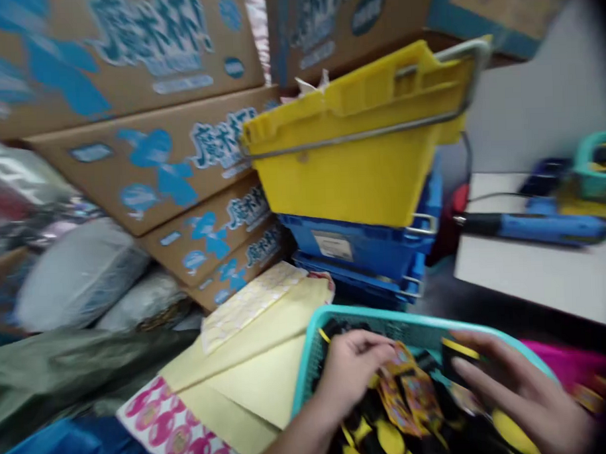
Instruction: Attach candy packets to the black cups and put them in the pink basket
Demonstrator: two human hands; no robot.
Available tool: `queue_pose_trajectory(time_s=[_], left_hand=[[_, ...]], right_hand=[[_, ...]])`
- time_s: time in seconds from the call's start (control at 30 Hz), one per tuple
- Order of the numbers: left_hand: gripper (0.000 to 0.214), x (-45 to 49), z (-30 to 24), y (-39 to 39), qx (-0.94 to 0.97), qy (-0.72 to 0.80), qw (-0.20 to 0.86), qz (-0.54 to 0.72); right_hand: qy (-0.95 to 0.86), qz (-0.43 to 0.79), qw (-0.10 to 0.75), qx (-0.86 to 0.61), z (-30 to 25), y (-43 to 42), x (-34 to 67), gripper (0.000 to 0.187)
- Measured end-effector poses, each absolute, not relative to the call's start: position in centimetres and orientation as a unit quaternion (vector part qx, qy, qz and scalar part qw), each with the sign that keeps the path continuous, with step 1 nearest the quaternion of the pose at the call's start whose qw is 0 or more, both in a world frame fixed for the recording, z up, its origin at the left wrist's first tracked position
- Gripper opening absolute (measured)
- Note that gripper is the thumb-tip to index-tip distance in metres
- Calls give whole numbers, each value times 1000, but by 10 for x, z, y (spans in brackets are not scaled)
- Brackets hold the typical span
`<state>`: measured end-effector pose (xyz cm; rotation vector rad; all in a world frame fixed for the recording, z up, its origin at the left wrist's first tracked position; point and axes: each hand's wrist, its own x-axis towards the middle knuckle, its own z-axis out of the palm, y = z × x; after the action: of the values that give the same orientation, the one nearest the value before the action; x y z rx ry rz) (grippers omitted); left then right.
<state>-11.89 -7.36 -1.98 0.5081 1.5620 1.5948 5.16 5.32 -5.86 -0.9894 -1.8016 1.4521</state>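
**Left hand** [351, 377]: fingers curled, reaching into the basket, fingertips at the top of the packets; whether they grip anything cannot be told.
**Right hand** [520, 391]: fingers spread and open, over the basket's far side, holding nothing visible, just beside the packets.
**Orange printed foil packets** [403, 396]: a small heap between the hands, lying among **black-and-yellow items** [390, 439] in a **turquoise plastic mesh basket** [406, 323].
**Pale yellow paper sheets** [239, 381]: left of the basket, with a **pink-patterned strip** [171, 423] along their edge.
**Yellow plastic crate** [350, 166]: wire-handled, tilted, atop a **blue plastic crate** [358, 251].
**Brown cardboard cartons** [152, 166]: blue-printed, stacked behind.
**Blue-and-black electric tool** [546, 228]: on a **white table** [533, 278], right.
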Motion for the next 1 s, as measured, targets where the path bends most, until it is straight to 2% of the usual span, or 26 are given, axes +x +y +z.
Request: queue_pose_trajectory(time_s=[0.07,0.2,0.3,0.47,0.73,1.0], left_hand=[[22,-122,-20,-76,248,634,416,603],[21,-120,-25,-77,291,635,437,566],[21,-114,-26,-77,313,627,443,559],[21,-108,-23,-77,335,623,427,563],[20,-111,-23,-79,311,629,427,571],[24,-116,-23,-81,299,611,459,572]], right_hand=[[-637,601,296,-382,-49,44,61,55],[-532,648,417,-350,-37,32,58,35],[-454,707,443,-313,-30,25,57,31],[-403,787,368,-287,-24,19,59,46],[-538,752,265,-274,-39,26,64,36],[-548,761,222,-267,-35,28,61,35]])
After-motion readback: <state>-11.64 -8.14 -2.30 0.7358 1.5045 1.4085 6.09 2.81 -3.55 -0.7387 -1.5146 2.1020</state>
